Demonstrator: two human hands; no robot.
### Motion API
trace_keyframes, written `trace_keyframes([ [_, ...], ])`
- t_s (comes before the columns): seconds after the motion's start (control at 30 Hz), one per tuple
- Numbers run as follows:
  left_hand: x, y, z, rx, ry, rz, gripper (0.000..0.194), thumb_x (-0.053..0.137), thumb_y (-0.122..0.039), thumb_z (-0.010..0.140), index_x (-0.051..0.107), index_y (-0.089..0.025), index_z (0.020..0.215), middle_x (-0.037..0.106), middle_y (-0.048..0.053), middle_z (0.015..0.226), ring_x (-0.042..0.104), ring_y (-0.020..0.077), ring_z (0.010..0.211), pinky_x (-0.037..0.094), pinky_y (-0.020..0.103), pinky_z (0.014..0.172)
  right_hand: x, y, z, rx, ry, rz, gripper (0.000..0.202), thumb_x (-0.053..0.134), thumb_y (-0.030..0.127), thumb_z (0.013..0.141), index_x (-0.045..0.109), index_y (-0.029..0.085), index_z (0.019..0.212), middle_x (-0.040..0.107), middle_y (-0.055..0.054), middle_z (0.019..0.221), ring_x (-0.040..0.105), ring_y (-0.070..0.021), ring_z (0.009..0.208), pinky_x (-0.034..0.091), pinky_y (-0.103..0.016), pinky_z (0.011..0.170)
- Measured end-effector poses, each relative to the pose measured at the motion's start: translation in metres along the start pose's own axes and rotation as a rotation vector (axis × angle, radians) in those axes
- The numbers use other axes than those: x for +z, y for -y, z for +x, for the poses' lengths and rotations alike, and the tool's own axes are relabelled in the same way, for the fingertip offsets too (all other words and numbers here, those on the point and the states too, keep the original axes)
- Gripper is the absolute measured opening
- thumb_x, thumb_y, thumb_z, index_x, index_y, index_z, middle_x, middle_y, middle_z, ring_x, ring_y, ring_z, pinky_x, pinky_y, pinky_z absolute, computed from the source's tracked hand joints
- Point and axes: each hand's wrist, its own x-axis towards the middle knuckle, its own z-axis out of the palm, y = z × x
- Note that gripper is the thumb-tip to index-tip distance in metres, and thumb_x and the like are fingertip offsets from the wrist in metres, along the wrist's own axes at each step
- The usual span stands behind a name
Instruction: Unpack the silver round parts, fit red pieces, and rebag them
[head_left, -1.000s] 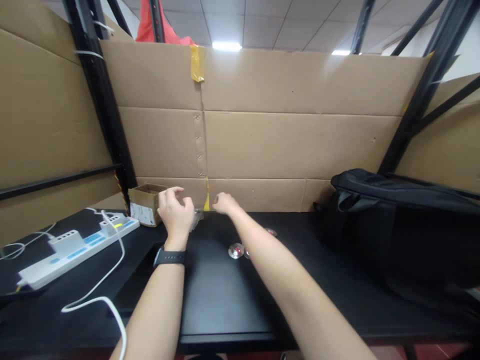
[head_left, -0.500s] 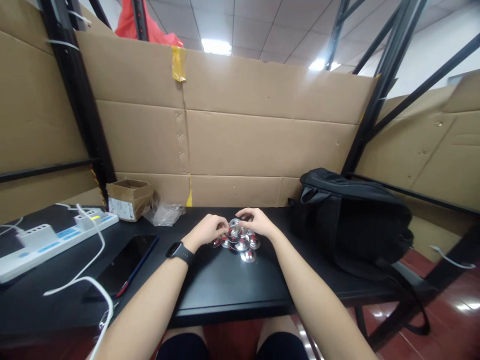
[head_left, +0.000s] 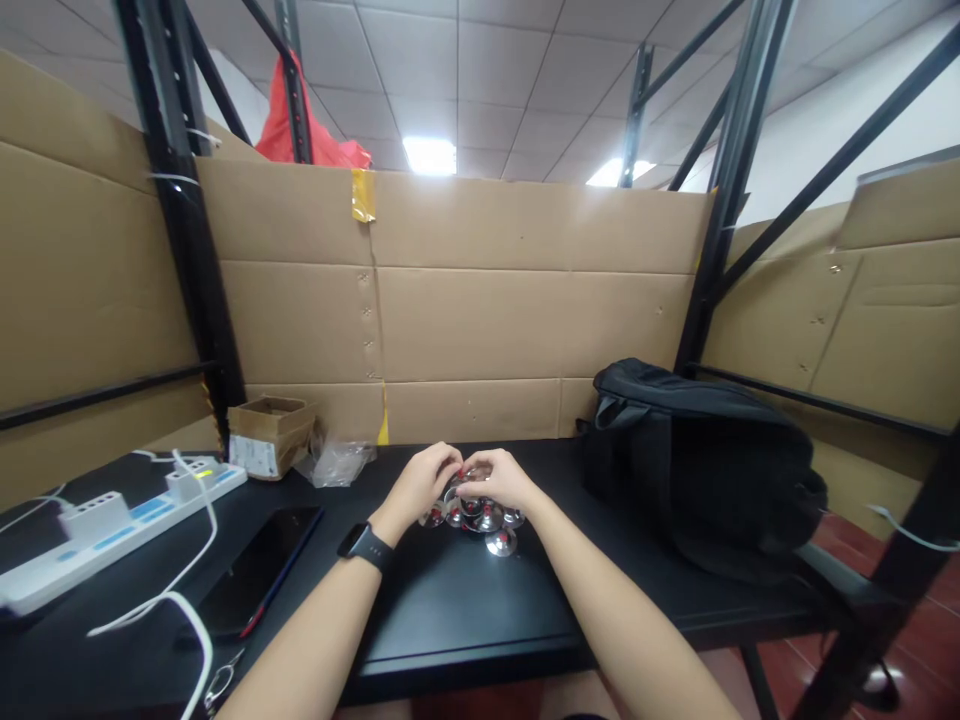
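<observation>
A small pile of shiny round metal discs [head_left: 490,517] with red centres lies on the black table. One disc [head_left: 501,542] rests at the pile's near edge. My left hand [head_left: 426,482], with a dark watch on the wrist, has its thumb and fingers closed at the pile's upper left, where a bit of red and shiny metal shows at the fingertips. My right hand [head_left: 499,478] curls over the top of the pile from the right, its fingertips close to the left ones. Whatever its fingers grip is hidden.
To the left are a white power strip [head_left: 142,528] with cables, a dark phone or tablet [head_left: 259,570], a small cardboard box [head_left: 274,435] and a clear plastic bag [head_left: 341,465]. A black backpack [head_left: 697,460] stands at right. A cardboard wall [head_left: 480,320] closes the back.
My right hand has moved left and down over the pile, so both hands' fingertips now meet. The camera has tilted up, and the scene sits lower in view.
</observation>
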Motion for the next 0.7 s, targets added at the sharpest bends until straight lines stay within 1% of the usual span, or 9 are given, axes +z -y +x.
trace_keyframes([
  [0.1,0.0,0.0,0.0,0.004,-0.035,0.002,0.017,0.047,-0.024,0.097,0.062,-0.021,0.089,0.066,0.003,0.089,0.061,0.0169,0.083,0.046,0.029,0.078,0.001,-0.001,0.0,0.086,0.013,0.163,0.044,0.084,0.047,0.065,0.074,0.015,0.093,0.074,-0.005,0.075,0.069,-0.0194,0.068,0.053,-0.029,0.065],
  [0.27,0.004,-0.003,0.0,0.014,-0.099,0.012,0.016,0.048,-0.026,0.097,0.063,-0.021,0.09,0.066,0.003,0.09,0.061,0.0173,0.084,0.047,0.03,0.08,0.005,-0.003,0.0,0.121,-0.034,0.329,0.04,0.089,0.042,0.06,0.071,0.014,0.081,0.075,-0.006,0.078,0.07,-0.0195,0.069,0.053,-0.03,0.068],
  [0.33,0.007,-0.008,0.0,0.009,-0.197,0.012,0.014,0.05,-0.025,0.096,0.063,-0.022,0.094,0.066,0.004,0.097,0.061,0.0176,0.089,0.048,0.031,0.084,0.008,-0.002,0.002,0.128,-0.085,0.417,0.038,0.088,0.042,0.062,0.069,0.014,0.081,0.074,-0.006,0.076,0.071,-0.0195,0.071,0.053,-0.03,0.07],
  [0.4,0.008,-0.013,0.0,-0.021,-0.347,0.023,0.012,0.051,-0.023,0.095,0.062,-0.021,0.098,0.063,0.006,0.106,0.061,0.0178,0.094,0.048,0.031,0.086,0.012,0.0,0.005,0.156,-0.167,0.581,0.039,0.088,0.042,0.064,0.068,0.015,0.083,0.074,-0.005,0.076,0.073,-0.0201,0.075,0.054,-0.03,0.073],
  [0.47,0.009,-0.018,0.001,-0.05,-0.476,0.045,0.009,0.053,-0.021,0.093,0.061,-0.02,0.097,0.06,0.006,0.105,0.059,0.0178,0.093,0.048,0.031,0.086,0.015,0.004,0.007,0.204,-0.243,0.773,0.039,0.089,0.04,0.064,0.066,0.016,0.083,0.074,-0.004,0.077,0.074,-0.0207,0.08,0.054,-0.03,0.077],
  [0.5,0.009,-0.02,0.0,-0.05,-0.503,0.057,0.006,0.055,-0.02,0.091,0.06,-0.02,0.095,0.059,0.005,0.102,0.059,0.0178,0.092,0.048,0.031,0.085,0.016,0.006,0.008,0.225,-0.269,0.853,0.038,0.09,0.039,0.063,0.065,0.016,0.082,0.074,-0.004,0.079,0.074,-0.0207,0.083,0.054,-0.029,0.078],
  [0.53,0.009,-0.021,0.0,-0.038,-0.499,0.071,0.004,0.057,-0.02,0.09,0.06,-0.02,0.093,0.058,0.005,0.099,0.058,0.018,0.092,0.048,0.031,0.084,0.016,0.008,0.009,0.239,-0.29,0.916,0.038,0.09,0.037,0.063,0.064,0.016,0.08,0.074,-0.005,0.082,0.074,-0.0205,0.086,0.053,-0.028,0.08],
  [0.6,0.01,-0.022,-0.001,0.004,-0.428,0.115,0.006,0.061,-0.02,0.087,0.062,-0.021,0.092,0.058,0.004,0.097,0.058,0.0188,0.093,0.048,0.032,0.086,0.017,0.01,0.009,0.246,-0.323,1.007,0.035,0.09,0.034,0.065,0.062,0.017,0.077,0.074,-0.006,0.088,0.074,-0.0195,0.091,0.053,-0.026,0.08],
  [0.7,0.013,-0.019,-0.001,0.033,-0.341,0.234,0.011,0.063,-0.022,0.087,0.068,-0.023,0.096,0.06,0.005,0.099,0.057,0.0206,0.095,0.047,0.035,0.088,0.016,0.012,0.008,0.263,-0.327,1.054,0.033,0.089,0.031,0.068,0.061,0.016,0.075,0.075,-0.007,0.09,0.073,-0.0164,0.085,0.055,-0.024,0.077],
])
